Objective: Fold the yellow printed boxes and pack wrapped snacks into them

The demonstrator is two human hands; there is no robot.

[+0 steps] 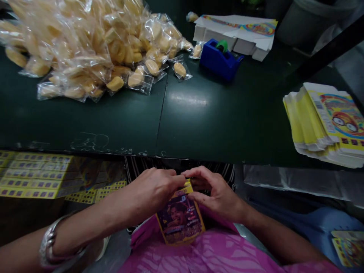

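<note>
A small yellow and purple printed cardboard box (182,223) rests against the pink clothing over my lap, below the table's edge. At its top end my left hand (160,185) is closed, its curled fingers on the yellow flap; the fingertips are partly hidden. From the other side my right hand (214,193) grips the upper right of the box, thumb near its front face and fingers bent behind the top. Whether anything is inside the box does not show.
Clear-wrapped yellowish pieces (93,49) are heaped on the dark green table (199,125). Behind stand a blue tape dispenser (218,60) and white flattened cartons (236,32). Flat yellow cartons (330,125) lie at right. Packed yellow boxes (36,174) sit below the table at left.
</note>
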